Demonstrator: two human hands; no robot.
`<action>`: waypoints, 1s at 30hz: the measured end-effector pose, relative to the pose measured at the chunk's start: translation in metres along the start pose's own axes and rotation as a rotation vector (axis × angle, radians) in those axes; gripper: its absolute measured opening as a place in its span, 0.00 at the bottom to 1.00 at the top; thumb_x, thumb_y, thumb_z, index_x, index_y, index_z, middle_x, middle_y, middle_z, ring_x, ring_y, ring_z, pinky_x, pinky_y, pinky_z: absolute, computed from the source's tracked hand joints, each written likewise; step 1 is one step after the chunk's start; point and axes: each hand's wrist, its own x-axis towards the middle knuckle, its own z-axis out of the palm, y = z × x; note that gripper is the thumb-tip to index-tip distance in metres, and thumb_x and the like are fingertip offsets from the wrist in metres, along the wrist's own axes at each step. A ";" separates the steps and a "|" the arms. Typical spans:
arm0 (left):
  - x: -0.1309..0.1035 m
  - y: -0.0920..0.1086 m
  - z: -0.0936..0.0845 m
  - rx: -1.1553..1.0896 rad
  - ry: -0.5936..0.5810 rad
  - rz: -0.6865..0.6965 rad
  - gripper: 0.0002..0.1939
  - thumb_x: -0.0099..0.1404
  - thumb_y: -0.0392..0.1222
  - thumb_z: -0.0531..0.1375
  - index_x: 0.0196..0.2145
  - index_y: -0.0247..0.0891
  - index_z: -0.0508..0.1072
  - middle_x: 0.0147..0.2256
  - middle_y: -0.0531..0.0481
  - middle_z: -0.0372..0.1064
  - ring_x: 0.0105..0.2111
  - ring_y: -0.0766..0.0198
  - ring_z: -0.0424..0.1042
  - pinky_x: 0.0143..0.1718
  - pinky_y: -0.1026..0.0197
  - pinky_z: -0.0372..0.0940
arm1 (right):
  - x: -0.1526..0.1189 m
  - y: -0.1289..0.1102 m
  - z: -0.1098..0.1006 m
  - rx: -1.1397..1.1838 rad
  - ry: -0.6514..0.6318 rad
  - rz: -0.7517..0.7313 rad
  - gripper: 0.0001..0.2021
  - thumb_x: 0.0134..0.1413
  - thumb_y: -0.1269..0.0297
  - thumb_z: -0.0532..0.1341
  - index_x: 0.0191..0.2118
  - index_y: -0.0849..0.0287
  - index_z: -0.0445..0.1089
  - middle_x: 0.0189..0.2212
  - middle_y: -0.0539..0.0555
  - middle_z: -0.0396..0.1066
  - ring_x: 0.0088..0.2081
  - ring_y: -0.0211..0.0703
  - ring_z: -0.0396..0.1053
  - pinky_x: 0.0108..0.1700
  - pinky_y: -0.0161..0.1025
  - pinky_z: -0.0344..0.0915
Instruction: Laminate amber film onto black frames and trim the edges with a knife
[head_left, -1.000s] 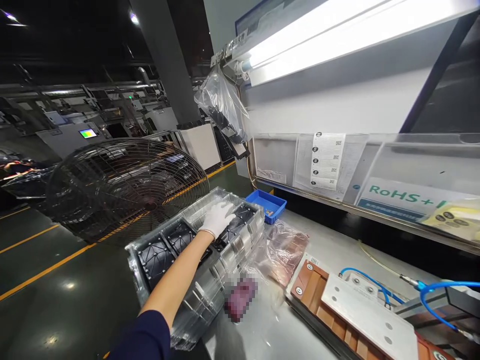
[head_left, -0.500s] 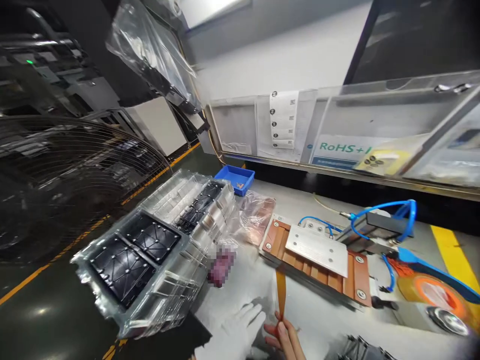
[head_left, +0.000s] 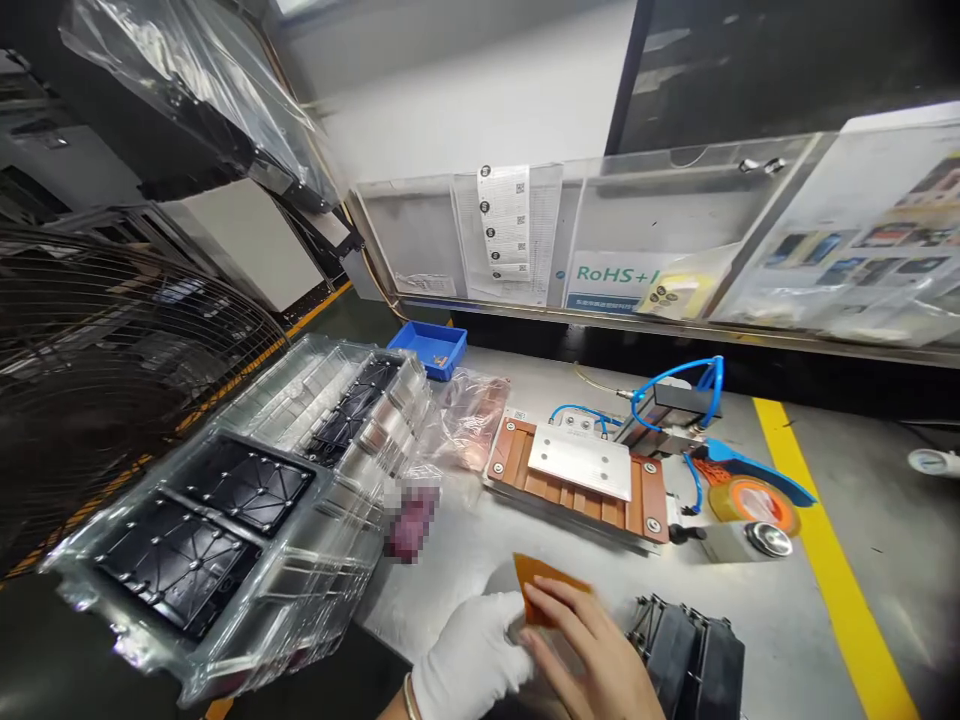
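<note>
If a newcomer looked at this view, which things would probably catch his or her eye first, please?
The eye would probably fall first on the amber sheet at the bottom centre, held by the bare right hand, with the white-gloved left hand close against it. Next might come the stack of clear trays at left, with black ribbed parts in its top, and the brown fixture right of centre.

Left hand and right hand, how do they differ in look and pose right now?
The left hand wears a white glove; the right hand is bare. The right hand has fingers across the amber sheet, while the left hand is curled at the sheet's lower left, its contact unclear. Both are close together, beside the sheet.
</note>
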 end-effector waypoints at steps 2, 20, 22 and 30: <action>0.000 -0.002 0.004 0.063 0.015 0.088 0.09 0.61 0.38 0.57 0.36 0.40 0.77 0.36 0.51 0.77 0.36 0.63 0.73 0.39 0.66 0.63 | -0.002 -0.001 0.001 0.042 -0.009 0.013 0.15 0.60 0.65 0.62 0.52 0.58 0.70 0.44 0.56 0.77 0.44 0.44 0.76 0.47 0.33 0.72; -0.009 0.015 0.006 -0.022 -0.056 -0.119 0.09 0.59 0.44 0.61 0.31 0.42 0.81 0.26 0.56 0.75 0.29 0.68 0.73 0.30 0.70 0.61 | -0.008 -0.012 0.008 1.354 0.071 1.146 0.19 0.41 0.46 0.72 0.28 0.59 0.74 0.25 0.50 0.74 0.29 0.39 0.70 0.32 0.32 0.65; -0.010 0.017 0.007 -0.051 -0.077 -0.080 0.10 0.60 0.45 0.61 0.32 0.42 0.82 0.27 0.55 0.76 0.30 0.68 0.74 0.31 0.70 0.61 | -0.014 -0.008 0.012 1.502 0.103 1.213 0.18 0.38 0.49 0.74 0.28 0.58 0.75 0.30 0.52 0.76 0.35 0.45 0.73 0.38 0.36 0.68; -0.007 0.018 0.011 0.085 -0.015 -0.052 0.08 0.59 0.44 0.63 0.24 0.43 0.80 0.19 0.59 0.70 0.24 0.70 0.68 0.24 0.68 0.55 | -0.037 0.028 0.022 1.391 0.222 1.208 0.15 0.40 0.50 0.72 0.31 0.56 0.78 0.35 0.56 0.79 0.44 0.57 0.76 0.46 0.50 0.75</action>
